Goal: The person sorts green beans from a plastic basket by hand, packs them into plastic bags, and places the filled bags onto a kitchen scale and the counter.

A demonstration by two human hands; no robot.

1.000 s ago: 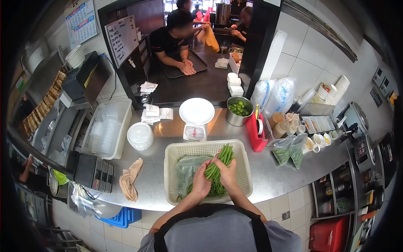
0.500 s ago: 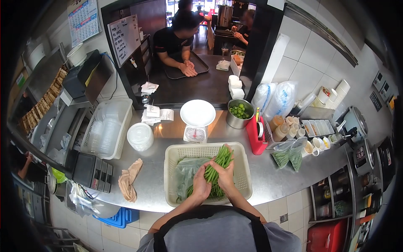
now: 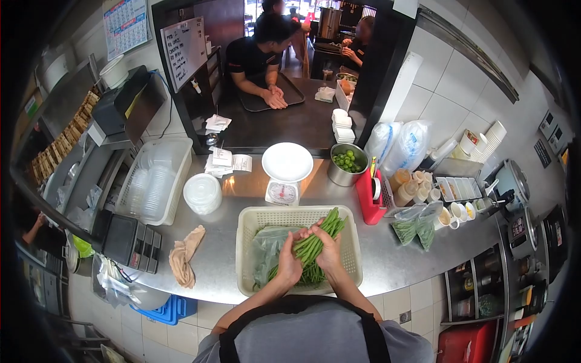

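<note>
A bundle of long green beans (image 3: 310, 247) is held between my two hands above a cream perforated basket (image 3: 247, 221). My left hand (image 3: 289, 259) cups the bundle from the left, its fingers against the beans. On the other side my right hand (image 3: 328, 251) is closed around them, and the tips stick out to the upper right. More green beans (image 3: 311, 275) lie in the basket below. A clear plastic bag (image 3: 266, 247) fills the basket's left part. Just behind the basket stands a kitchen scale (image 3: 282, 192) with a white plate (image 3: 287, 162) on top.
A crumpled cloth (image 3: 186, 257) and a stack of white lids (image 3: 203, 193) are on the left. To the right stand a steel pot of limes (image 3: 347, 162), a red holder (image 3: 370, 196) and bagged greens (image 3: 417, 227). Beyond the hatch a person leans over a tray (image 3: 290, 95).
The bean bundle has tilted further to the right, its upper tips swinging outward. Both hands have shifted slightly with it, and the camera view has moved a little.
</note>
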